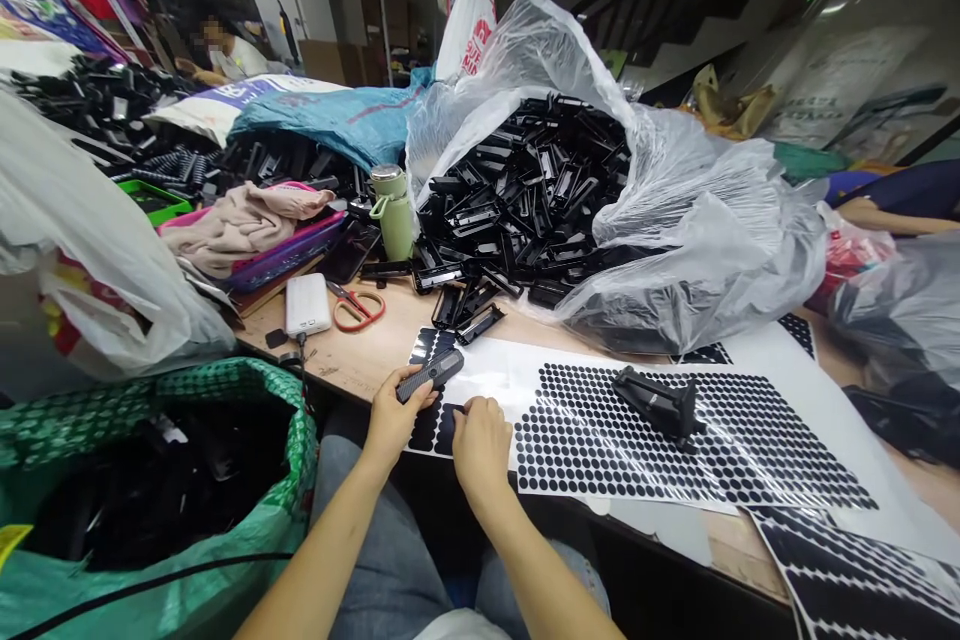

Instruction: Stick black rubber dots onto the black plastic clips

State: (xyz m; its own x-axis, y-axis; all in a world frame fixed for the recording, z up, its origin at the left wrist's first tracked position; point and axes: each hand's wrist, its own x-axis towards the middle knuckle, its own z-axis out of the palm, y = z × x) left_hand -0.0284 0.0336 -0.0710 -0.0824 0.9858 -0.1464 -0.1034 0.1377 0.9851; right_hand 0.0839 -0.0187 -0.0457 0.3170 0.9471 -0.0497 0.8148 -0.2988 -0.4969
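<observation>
My left hand [394, 420] is closed around one end of a dark, elongated plastic part [431, 375], which points up and to the right. Just right of it, my right hand [482, 440] has its fingers curled at a sheet of large black rounded-rectangle stickers [424, 432]; whatever they pinch is too small to make out. To the right lies a white sheet covered with round black stickers [585, 430], and a black folded plastic stand [656, 405] rests on it. Behind my hands, black plastic parts [517, 190] spill from a clear plastic bag [697, 250].
On the left of the table are red-handled scissors [360, 311], a white power bank [307, 304], a green bottle [393, 220] and a tray holding cloth [247, 225]. A green sack [300, 450] stands lower left. Another person [232, 55] sits in the left background.
</observation>
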